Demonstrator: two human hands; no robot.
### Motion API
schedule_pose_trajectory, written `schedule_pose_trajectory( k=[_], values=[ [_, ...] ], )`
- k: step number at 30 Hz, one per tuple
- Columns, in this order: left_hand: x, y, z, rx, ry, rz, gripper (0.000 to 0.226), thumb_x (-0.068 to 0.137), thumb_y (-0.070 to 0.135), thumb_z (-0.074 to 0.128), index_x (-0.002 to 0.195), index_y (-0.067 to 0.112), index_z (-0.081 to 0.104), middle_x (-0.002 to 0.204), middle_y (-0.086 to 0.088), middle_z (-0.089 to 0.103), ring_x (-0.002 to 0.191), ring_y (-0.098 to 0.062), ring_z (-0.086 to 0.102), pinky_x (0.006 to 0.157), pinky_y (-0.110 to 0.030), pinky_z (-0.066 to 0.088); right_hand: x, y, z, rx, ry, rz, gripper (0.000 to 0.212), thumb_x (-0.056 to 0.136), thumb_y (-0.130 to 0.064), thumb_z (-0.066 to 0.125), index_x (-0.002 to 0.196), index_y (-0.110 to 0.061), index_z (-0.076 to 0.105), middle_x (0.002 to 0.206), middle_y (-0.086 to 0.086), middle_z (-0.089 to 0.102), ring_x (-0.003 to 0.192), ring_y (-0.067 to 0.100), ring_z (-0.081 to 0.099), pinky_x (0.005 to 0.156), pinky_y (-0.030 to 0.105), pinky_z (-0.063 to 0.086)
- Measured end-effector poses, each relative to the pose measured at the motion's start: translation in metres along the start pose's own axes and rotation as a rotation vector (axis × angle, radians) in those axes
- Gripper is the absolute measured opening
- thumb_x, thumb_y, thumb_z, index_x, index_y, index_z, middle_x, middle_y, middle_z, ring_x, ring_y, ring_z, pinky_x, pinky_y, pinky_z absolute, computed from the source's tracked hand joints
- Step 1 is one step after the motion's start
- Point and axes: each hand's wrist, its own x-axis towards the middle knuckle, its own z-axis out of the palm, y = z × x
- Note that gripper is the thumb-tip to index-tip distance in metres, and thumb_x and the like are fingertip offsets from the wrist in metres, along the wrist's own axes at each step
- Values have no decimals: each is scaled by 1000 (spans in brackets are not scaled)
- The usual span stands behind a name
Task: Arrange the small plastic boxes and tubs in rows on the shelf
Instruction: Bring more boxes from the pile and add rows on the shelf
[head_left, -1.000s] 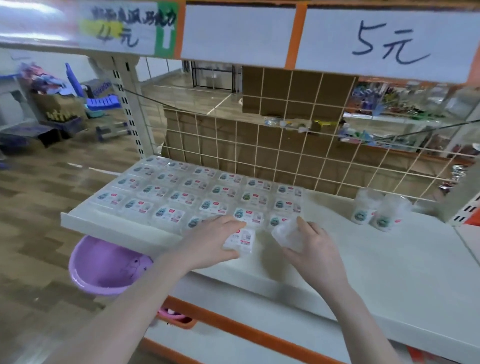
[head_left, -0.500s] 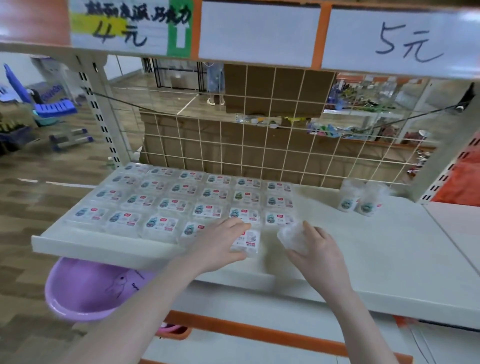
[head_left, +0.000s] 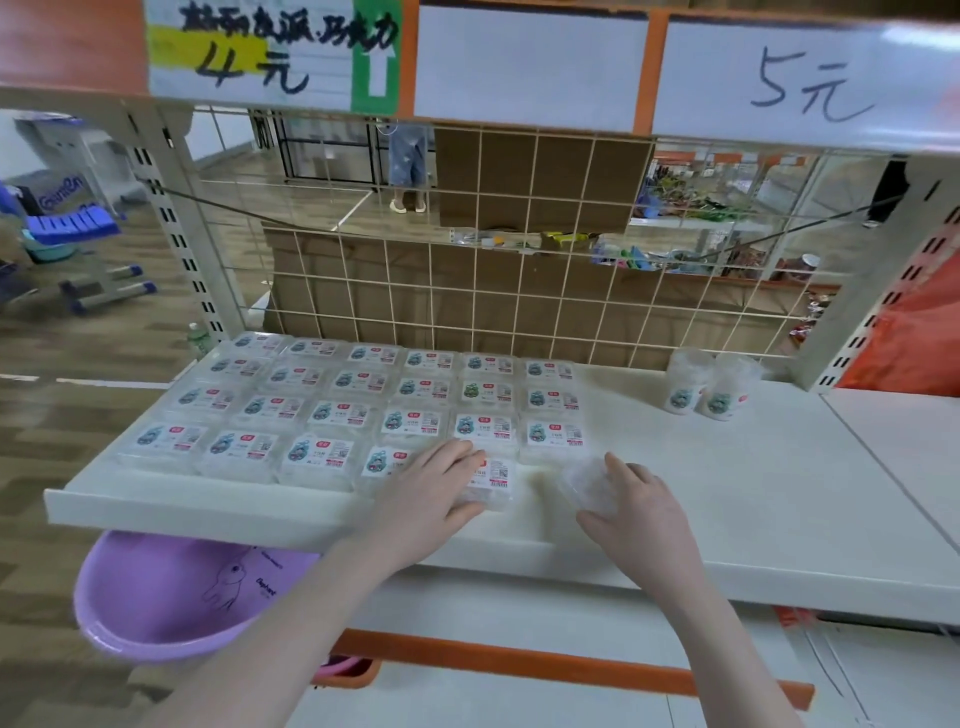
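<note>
Several small clear plastic boxes (head_left: 343, 410) with printed labels lie in neat rows on the left half of the white shelf (head_left: 727, 493). My left hand (head_left: 431, 493) rests flat on a box (head_left: 493, 480) in the front row, fingers straight over its left side. My right hand (head_left: 631, 506) grips a clear plastic box (head_left: 589, 483) just above the shelf, to the right of the front row. Two clear round tubs (head_left: 706, 384) stand at the back right of the shelf.
A wire grid panel (head_left: 519, 291) closes the back of the shelf. Price signs (head_left: 805, 83) hang on the shelf above. A purple basin (head_left: 176, 597) sits below the shelf at the left. The shelf's right half is bare white surface.
The view has shifted right and closer. Both hands stay almost where they were, the left on the front-row box and the right holding its clear box beside the row.
</note>
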Motion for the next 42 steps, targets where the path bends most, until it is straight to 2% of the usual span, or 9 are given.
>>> schedule_pose_trajectory(
  k=[11,16,19,22,25,28,31,35,42],
  values=[
    [-22,-44,-11,-25,96,-227,48,98,36,43,141,14,42,147,-2,38,139,-18,28,114,-31,18,13,-4,-13,-71,-270,-43,53,77,-26,63,124,-8,47,114,8,52,109,26,47,84,29,39],
    [-30,-52,-8,3,74,-263,52,99,43,33,142,14,40,149,-1,37,141,-17,25,117,-31,12,21,-13,-13,-158,-276,-44,34,75,-39,64,92,-14,49,89,1,47,91,22,47,69,29,36],
    [-32,-50,-7,4,93,-243,74,91,56,10,140,12,43,148,-3,39,139,-19,30,117,-31,13,23,-19,-11,-240,-232,-70,39,76,-43,64,96,-11,52,95,5,53,96,24,50,70,28,35],
    [-33,-48,-7,10,116,-251,76,92,59,9,139,11,45,146,-4,41,138,-20,32,115,-30,12,24,-23,-10,-245,-214,-89,39,75,-34,64,104,-11,53,97,6,55,100,25,52,72,29,39],
    [-34,-45,-8,1,143,-259,74,89,53,12,135,9,50,142,-6,47,135,-23,39,113,-30,15,24,-26,-10,-163,-214,-92,62,74,-27,65,131,-15,41,109,9,55,105,27,49,81,30,42],
    [-36,-44,-9,-5,150,-283,58,96,47,26,134,11,51,141,-5,48,133,-22,40,111,-28,13,24,-31,-11,-52,-177,-106,72,75,-27,65,139,-22,33,114,8,50,107,27,50,82,27,39],
    [-36,-46,-6,-4,157,-295,45,99,37,40,136,14,49,144,-3,44,135,-21,36,112,-27,11,25,-35,-12,77,-116,-129,64,75,-29,66,135,-25,42,114,-1,50,106,21,53,78,24,37],
    [-35,-46,-5,6,166,-298,53,97,46,30,132,13,54,139,-4,50,131,-24,43,111,-31,18,22,-30,-10,310,-36,-151,58,70,-30,74,123,-27,51,107,-7,57,96,13,54,81,24,43],
    [-34,-48,-2,-8,185,-300,40,95,28,51,131,12,54,138,-6,51,130,-26,43,112,-37,24,7,-1,-9,734,48,-37,58,69,-12,80,117,-24,51,107,-10,61,99,7,60,86,21,49]
  ],
)
